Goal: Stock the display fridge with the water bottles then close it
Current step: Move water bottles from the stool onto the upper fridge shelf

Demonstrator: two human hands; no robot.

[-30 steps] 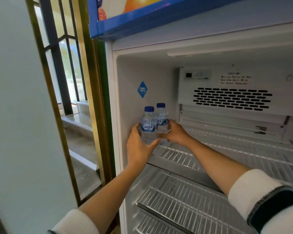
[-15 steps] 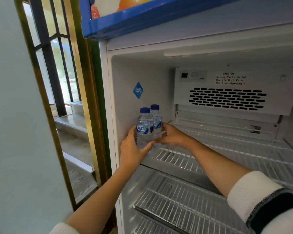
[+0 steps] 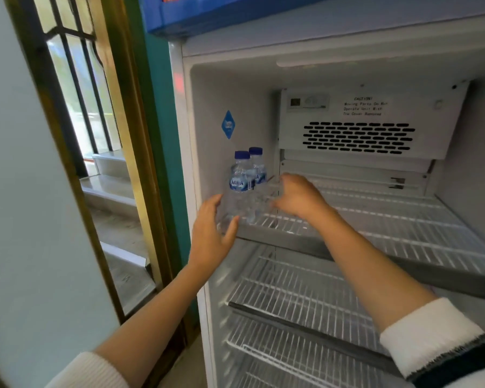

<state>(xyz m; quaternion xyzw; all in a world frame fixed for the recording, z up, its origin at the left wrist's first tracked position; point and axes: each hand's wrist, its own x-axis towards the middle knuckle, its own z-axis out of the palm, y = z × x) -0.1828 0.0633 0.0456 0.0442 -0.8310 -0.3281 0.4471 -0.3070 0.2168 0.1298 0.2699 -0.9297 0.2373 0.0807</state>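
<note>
Head view: two water bottles (image 3: 242, 186) stand upright, one behind the other, at the front left corner of the fridge's top wire shelf (image 3: 375, 219). The left hand (image 3: 210, 233) cups the nearer bottle's base with loosened fingers; the right hand (image 3: 297, 197) hovers beside them, fingers relaxed. A careless brush while pulling away could topple the nearer bottle off the shelf edge.

two bottles (image 3: 242, 186) upright, top shelf (image 3: 375, 228) left | hands (image 3: 210, 233) loosening around them
</note>
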